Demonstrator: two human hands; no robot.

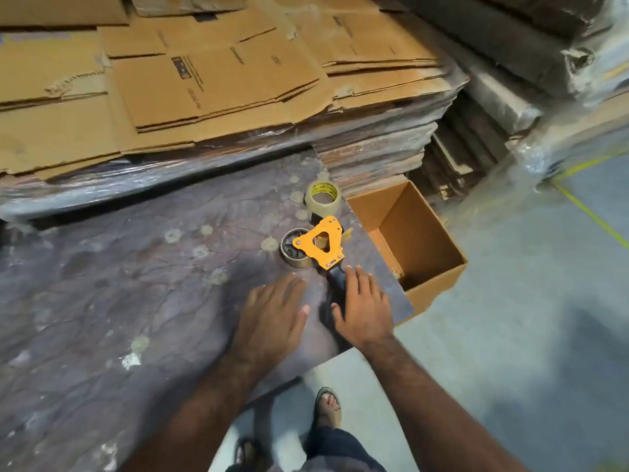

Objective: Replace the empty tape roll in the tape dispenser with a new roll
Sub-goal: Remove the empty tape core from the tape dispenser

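An orange tape dispenser (325,242) lies flat near the right corner of a dark worn table (136,284), with a brown empty core (293,258) on its wheel at the left. A fresh clear tape roll (322,198) stands just behind it. My right hand (362,306) hovers over the dispenser's black handle (337,279), fingers spread, with the fingertips near or touching it. My left hand (274,318) is flat and open over the table just left of the handle, holding nothing.
An open, empty cardboard box (413,240) sits on the floor against the table's right edge. Stacks of flattened cartons (204,73) wrapped in plastic rise behind the table. My sandalled feet (326,403) stand on the grey floor below.
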